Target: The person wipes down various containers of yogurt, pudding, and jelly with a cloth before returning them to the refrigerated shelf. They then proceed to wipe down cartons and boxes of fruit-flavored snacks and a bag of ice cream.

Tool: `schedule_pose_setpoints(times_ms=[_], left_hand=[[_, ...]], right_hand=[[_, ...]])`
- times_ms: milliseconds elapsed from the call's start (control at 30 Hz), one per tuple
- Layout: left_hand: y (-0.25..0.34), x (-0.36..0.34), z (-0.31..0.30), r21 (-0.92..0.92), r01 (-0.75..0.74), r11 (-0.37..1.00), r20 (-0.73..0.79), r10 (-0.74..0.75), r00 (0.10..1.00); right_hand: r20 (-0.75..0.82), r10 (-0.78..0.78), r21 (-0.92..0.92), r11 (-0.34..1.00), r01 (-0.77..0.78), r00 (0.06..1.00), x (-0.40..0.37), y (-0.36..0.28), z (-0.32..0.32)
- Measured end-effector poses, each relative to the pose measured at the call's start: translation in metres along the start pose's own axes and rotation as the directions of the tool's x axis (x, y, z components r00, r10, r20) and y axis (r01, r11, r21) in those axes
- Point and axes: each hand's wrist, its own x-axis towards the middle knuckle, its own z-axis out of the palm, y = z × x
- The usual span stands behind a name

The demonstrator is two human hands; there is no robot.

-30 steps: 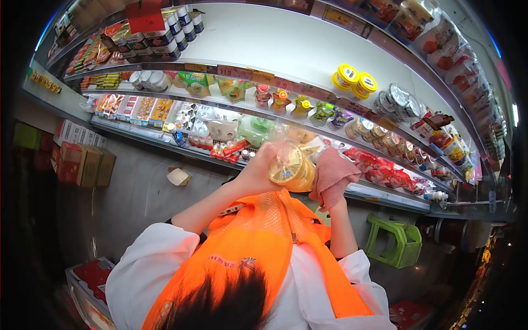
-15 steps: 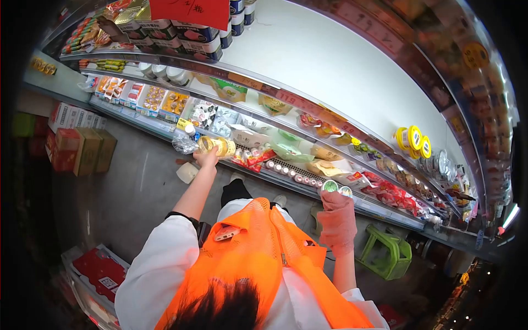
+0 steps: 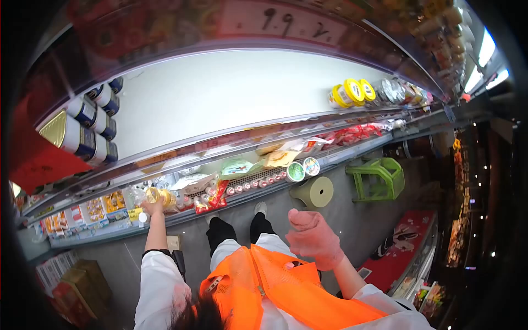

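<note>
My left hand (image 3: 153,207) is bare and reaches to the lowest shelf. Its fingers are closed round a yellow-and-clear container (image 3: 160,196), whose exact kind is blurred. Beside it are a yellow price tag (image 3: 135,214) and red packets (image 3: 210,201). My right hand (image 3: 314,242) wears a pink glove and is curled into a fist over the floor, with nothing visible in it. Beyond that hand, two round cups with printed lids stand at the shelf's front edge: one green (image 3: 295,172), the other multicoloured (image 3: 311,166).
Long fridge shelves (image 3: 231,88) curve across the view, with blue-and-white tubs (image 3: 99,124) at left and yellow-lidded tubs (image 3: 352,92) at right. A pale cylindrical bin (image 3: 313,192) and a green stool (image 3: 379,179) stand on the floor. Cartons (image 3: 82,286) sit at lower left.
My view has turned to the right. My right hand has drawn back from the two cups, which stay at the shelf edge. My left hand has carried the yellow container in to the lowest shelf.
</note>
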Motion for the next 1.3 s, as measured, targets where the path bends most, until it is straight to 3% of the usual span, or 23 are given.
schedule_pose_setpoints(times_ms=[33, 100, 200, 267, 333, 367, 433, 467, 533, 600, 667, 733, 800, 833, 900, 933, 967, 1000, 1033, 1100, 1133, 1200, 1300], left_hand=[[0.001, 0.006, 0.007, 0.066, -0.02, 0.998, 0.012, 0.02, 1.0], [0.023, -0.008, -0.004, -0.025, 0.025, 0.999, 0.109, -0.022, 0.994], [0.017, -0.009, 0.004, -0.207, -0.069, 0.976, 0.1, 0.091, 0.991], [0.016, -0.014, -0.003, -0.161, -0.259, 0.952, 0.321, 0.298, 0.899], [0.049, -0.077, -0.04, -0.078, -0.417, 0.905, 0.401, 0.412, 0.818], [0.051, -0.096, -0.043, -0.238, -0.468, 0.851, 0.415, 0.524, 0.744], [0.104, -0.173, -0.08, -0.325, -0.466, 0.823, 0.587, 0.562, 0.583], [0.116, -0.193, -0.078, -0.412, -0.518, 0.749, 0.602, 0.651, 0.462], [0.194, -0.268, -0.108, -0.413, -0.572, 0.709, 0.659, 0.666, 0.35], [0.263, -0.32, -0.113, -0.56, -0.724, 0.403, 0.478, 0.871, 0.115], [0.322, -0.36, -0.095, -0.634, -0.746, 0.204, 0.296, 0.955, 0.01], [0.383, -0.412, -0.076, -0.707, -0.687, 0.165, 0.181, 0.982, 0.049], [0.431, -0.443, -0.042, -0.536, -0.84, 0.078, 0.074, 0.996, 0.045], [0.451, -0.452, -0.02, -0.507, -0.856, 0.102, 0.074, 0.994, 0.075], [0.475, -0.465, 0.02, -0.518, -0.829, 0.209, 0.105, 0.978, 0.181], [0.485, -0.471, 0.035, -0.557, -0.781, 0.282, 0.137, 0.959, 0.248], [0.491, -0.474, 0.049, -0.592, -0.726, 0.351, 0.174, 0.935, 0.31], [0.495, -0.475, 0.061, -0.597, -0.734, 0.325, 0.121, 0.94, 0.319], [0.498, -0.476, 0.066, -0.607, -0.705, 0.367, 0.138, 0.922, 0.361], [0.501, -0.477, 0.074, -0.633, -0.634, 0.444, 0.173, 0.879, 0.444], [0.5, -0.478, 0.077, -0.6, -0.708, 0.372, 0.063, 0.904, 0.422], [0.496, -0.486, 0.07, -0.614, -0.711, 0.343, 0.001, 0.901, 0.434], [0.478, -0.51, 0.041, -0.636, -0.73, 0.25, -0.101, 0.911, 0.4]], right_hand=[[0.037, -0.087, -0.086, 0.992, 0.09, 0.996, -0.005, 0.006, -0.01], [0.056, -0.188, -0.109, 0.975, 0.193, 0.981, -0.014, 0.018, -0.019], [-0.055, -0.252, 0.062, 0.965, 0.256, 0.966, -0.023, 0.024, -0.027], [-0.169, -0.267, 0.155, 0.943, 0.293, 0.949, -0.03, 0.006, -0.028], [-0.271, -0.271, 0.248, 0.907, 0.339, 0.924, -0.038, -0.011, -0.031], [-0.298, -0.292, 0.194, 0.914, 0.357, 0.909, -0.04, -0.01, -0.038], [-0.328, -0.354, -0.017, 0.929, 0.37, 0.876, -0.044, 0.0, -0.057], [-0.348, -0.391, -0.111, 0.92, 0.377, 0.852, -0.047, 0.006, -0.065], [-0.409, -0.458, -0.234, 0.888, 0.395, 0.789, -0.054, 0.018, -0.078], [-0.41, -0.551, -0.352, 0.831, 0.432, 0.727, -0.057, 0.032, -0.099], [-0.325, -0.635, -0.435, 0.758, 0.485, 0.701, -0.056, 0.051, -0.127], [-0.251, -0.663, -0.343, 0.742, 0.575, 0.706, -0.056, 0.062, -0.154], [-0.324, -0.48, -0.068, 0.871, 0.486, 0.815, -0.058, 0.072, -0.179], [-0.386, -0.255, 0.132, 0.936, 0.327, 0.887, -0.062, 0.079, -0.181], [-0.323, 0.04, 0.435, 0.894, 0.11, 0.946, -0.064, 0.108, -0.202], [-0.246, 0.083, 0.53, 0.846, 0.062, 0.966, -0.055, 0.137, -0.22], [-0.285, 0.016, 0.359, 0.929, 0.091, 0.958, -0.056, 0.137, -0.234], [-0.322, -0.051, 0.174, 0.978, 0.112, 0.945, -0.058, 0.138, -0.249], [-0.38, -0.28, -0.316, 0.935, 0.161, 0.881, -0.076, 0.11, -0.262], [-0.289, -0.532, -0.581, 0.758, 0.296, 0.796, -0.079, 0.106, -0.284], [-0.263, -0.555, -0.395, 0.808, 0.437, 0.789, -0.068, 0.12, -0.291], [-0.265, -0.555, -0.058, 0.826, 0.561, 0.789, -0.06, 0.12, -0.304], [-0.303, -0.47, 0.262, 0.795, 0.547, 0.829, -0.063, 0.079, -0.305]])
